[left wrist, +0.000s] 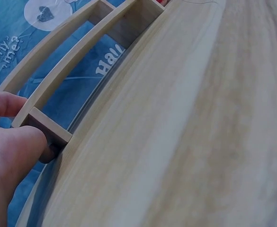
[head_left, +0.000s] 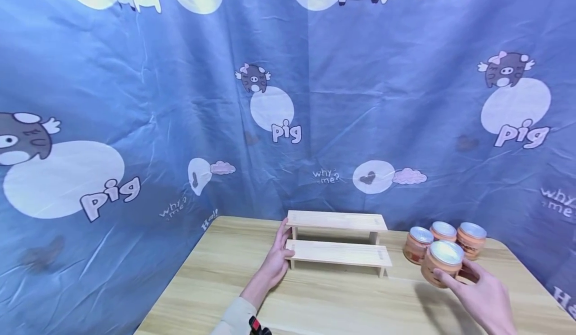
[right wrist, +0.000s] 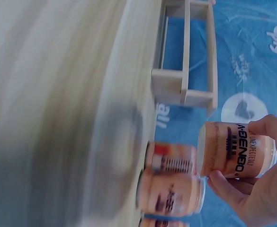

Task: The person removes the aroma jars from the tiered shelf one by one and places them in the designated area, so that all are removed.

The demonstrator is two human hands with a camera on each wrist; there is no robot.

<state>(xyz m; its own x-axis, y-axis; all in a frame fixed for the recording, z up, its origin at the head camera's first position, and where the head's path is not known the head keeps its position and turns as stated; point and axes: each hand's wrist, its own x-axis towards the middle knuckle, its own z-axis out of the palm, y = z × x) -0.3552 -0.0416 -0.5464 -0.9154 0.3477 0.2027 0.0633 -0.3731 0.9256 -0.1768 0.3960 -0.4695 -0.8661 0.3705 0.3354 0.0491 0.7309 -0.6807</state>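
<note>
A two-tier wooden step shelf (head_left: 337, 251) stands on the table, its left end gripped by my left hand (head_left: 275, 265). The thumb lies at the lower tier and the fingers reach to the upper one; in the left wrist view the left hand (left wrist: 10, 137) holds the shelf's end (left wrist: 50, 125). My right hand (head_left: 483, 292) holds an orange jar with a silvery lid (head_left: 443, 264) off the table, over its shadow. Dark lettering shows on this held jar (right wrist: 235, 150) in the right wrist view, fingers and thumb around it.
Behind the held jar, more orange jars sit together on the table: one at the left (head_left: 418, 245), one in the middle (head_left: 443, 231) and one at the right (head_left: 471, 240). A blue pig-print cloth (head_left: 382, 100) hangs around the wood-grain table (head_left: 216, 270).
</note>
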